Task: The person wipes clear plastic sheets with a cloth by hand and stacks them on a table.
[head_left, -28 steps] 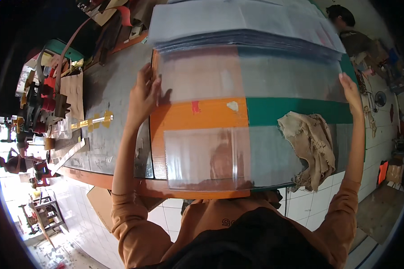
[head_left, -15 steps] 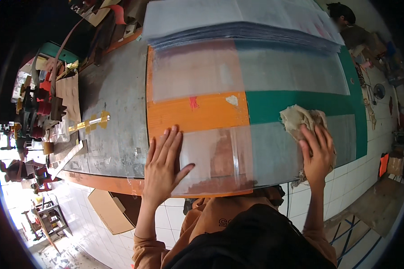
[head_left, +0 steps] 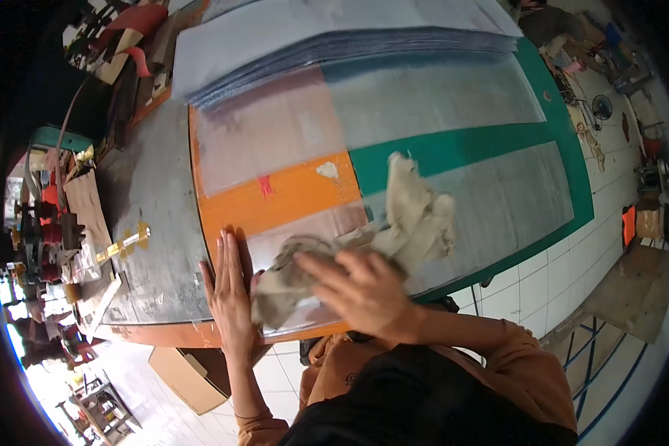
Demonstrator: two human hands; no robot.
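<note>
My right hand (head_left: pixel 372 293) presses a crumpled beige rag (head_left: pixel 416 212) onto the near clear plastic sheet (head_left: pixel 509 197). The rag spreads out beyond my fingers on both sides, and one end of it reaches my left hand. Fingers extended, my left hand (head_left: pixel 234 301) lies flat at the left end of that sheet, over the orange part of the tabletop (head_left: pixel 238 213). The rag and my right arm hide much of the sheet's left half. A second clear sheet (head_left: pixel 438 100) lies farther back, across a strip of orange and green.
A thick stack of plastic sheets (head_left: pixel 349 37) covers the table's far side. To the left is a worn grey surface (head_left: pixel 152 223) with a taped strip. Red and black machine parts (head_left: pixel 52 230) stand beyond it. An open cardboard box (head_left: pixel 189 379) sits below the table edge.
My right hand has swept the rag leftward across the near sheet, close to my left hand. My left hand stays flat by the sheet's left end. The view has shifted and turned somewhat.
</note>
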